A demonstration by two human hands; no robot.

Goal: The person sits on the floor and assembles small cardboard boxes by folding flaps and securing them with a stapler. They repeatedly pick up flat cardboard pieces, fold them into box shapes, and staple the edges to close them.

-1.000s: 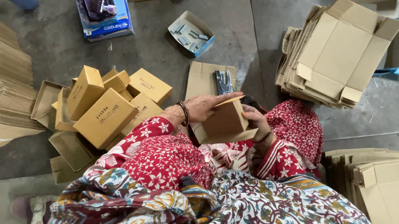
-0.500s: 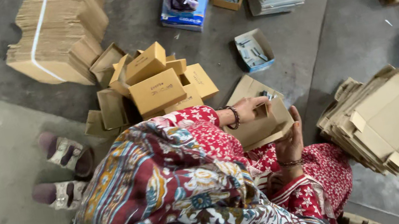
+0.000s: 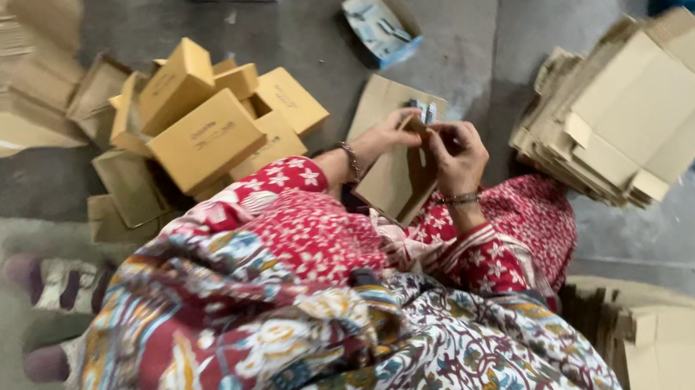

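While the person sits on the floor with the knees drawn up, both hands work at one small cardboard box in the middle of the frame, just above the red flowered lap. The left hand grips the top edge of the box, and the right hand pinches a flap at the same edge with bent fingers, so both are closed on the box and neither is free.

Some risks can be judged from this. The flap is thin, and if the right hand presses it at a wrong angle it may crease or tear instead of folding cleanly. The box rests only between the hands and the lap, with no firm support under it, so it could slip down if one grip loosens. What lies inside it cannot be seen.

At the upper left, the pile of finished yellow boxes stands unevenly, some tilted, and may slide if another is put on it carelessly. The stack of flat cartons at the right leans a little too.
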